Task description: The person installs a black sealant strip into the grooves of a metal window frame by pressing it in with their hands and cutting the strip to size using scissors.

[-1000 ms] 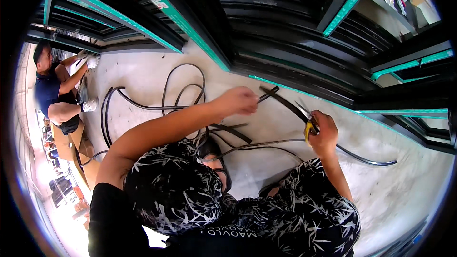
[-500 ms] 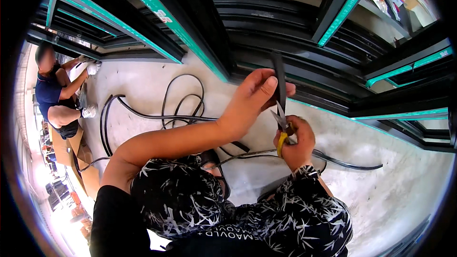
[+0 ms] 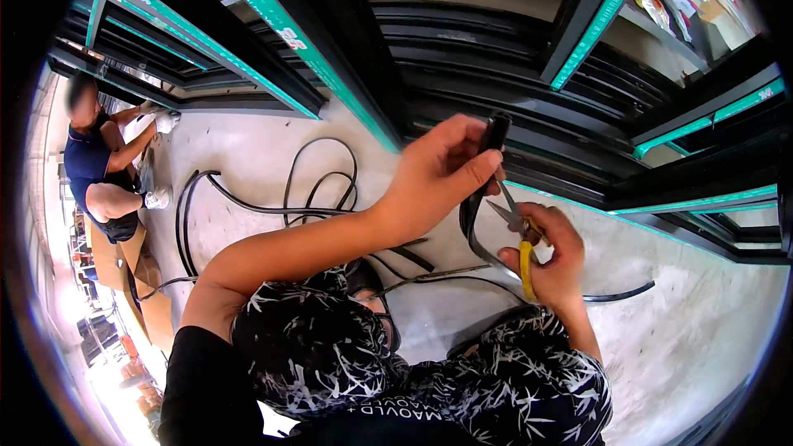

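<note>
My left hand [image 3: 438, 177] is closed round a black rubber sealing strip [image 3: 497, 130], pinching it between thumb and fingers near its upper end. Below the grip, the strip bends down and runs behind my right hand. My right hand [image 3: 563, 260] has its fingers in the yellow handles of a pair of scissors [image 3: 526, 268]. The scissor blades are spread and point up and left, close beside the strip just under my left thumb. From this view I cannot tell whether they touch it.
Loops of black strip [image 3: 285, 210] lie on the pale floor [image 3: 686, 322] to the left. Black frames with green tape [image 3: 330, 74] stand ahead. A seated person [image 3: 95, 153] in white gloves works at a frame on the far left, near cardboard [image 3: 153, 297].
The scissors have moved right and slightly down from the strip, with their blades spread. In my left hand the strip has turned, and its upper end now sits lower, nearer my thumb.
</note>
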Demonstrator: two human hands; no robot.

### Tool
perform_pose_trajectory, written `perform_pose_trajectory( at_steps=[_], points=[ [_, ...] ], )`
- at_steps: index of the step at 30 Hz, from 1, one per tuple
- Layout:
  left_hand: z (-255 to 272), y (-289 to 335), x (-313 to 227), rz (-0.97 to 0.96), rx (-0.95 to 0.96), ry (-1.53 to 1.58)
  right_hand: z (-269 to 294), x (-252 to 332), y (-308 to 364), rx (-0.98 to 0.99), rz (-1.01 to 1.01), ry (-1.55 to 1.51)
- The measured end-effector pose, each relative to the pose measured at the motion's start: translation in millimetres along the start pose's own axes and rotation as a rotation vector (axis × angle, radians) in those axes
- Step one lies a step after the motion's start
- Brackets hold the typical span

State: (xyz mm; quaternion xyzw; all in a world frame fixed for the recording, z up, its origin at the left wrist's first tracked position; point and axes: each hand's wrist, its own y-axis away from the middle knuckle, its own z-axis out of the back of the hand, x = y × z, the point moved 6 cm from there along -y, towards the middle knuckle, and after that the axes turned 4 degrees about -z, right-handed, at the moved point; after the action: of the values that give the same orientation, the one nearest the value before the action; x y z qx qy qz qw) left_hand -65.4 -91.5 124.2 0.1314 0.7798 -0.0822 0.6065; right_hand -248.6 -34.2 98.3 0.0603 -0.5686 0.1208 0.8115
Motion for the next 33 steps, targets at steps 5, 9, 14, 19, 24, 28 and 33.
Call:
perform_pose_trajectory(
  at_steps=[5, 9, 14, 19, 24, 28, 33],
  points=[
    [2, -2, -6, 0.018, 0.02, -0.043, 28, 20, -6, -0.148, 0.177, 0.04],
    [-1, 6, -6, 0.191, 0.091, -0.251, 67, 36, -9, -0.233, 0.274, 0.26],
    [-10, 11, -11, 0.121, 0.188, -0.395, 74, 59, -26, -0.071, 0.355, 0.424],
    [-21, 13, -18, 0.017, 0.301, -0.473, 72, 62, -28, 0.046, 0.375, 0.432],
    [-24, 12, -19, 0.033, 0.39, -0.518, 72, 55, -21, 0.103, 0.353, 0.432],
    [-23, 15, -8, 0.154, 0.369, -0.351, 69, 48, -18, 0.116, 0.385, 0.434],
    [-23, 23, -4, 0.346, 0.366, -0.187, 65, 43, -13, 0.134, 0.412, 0.48]
  ],
)
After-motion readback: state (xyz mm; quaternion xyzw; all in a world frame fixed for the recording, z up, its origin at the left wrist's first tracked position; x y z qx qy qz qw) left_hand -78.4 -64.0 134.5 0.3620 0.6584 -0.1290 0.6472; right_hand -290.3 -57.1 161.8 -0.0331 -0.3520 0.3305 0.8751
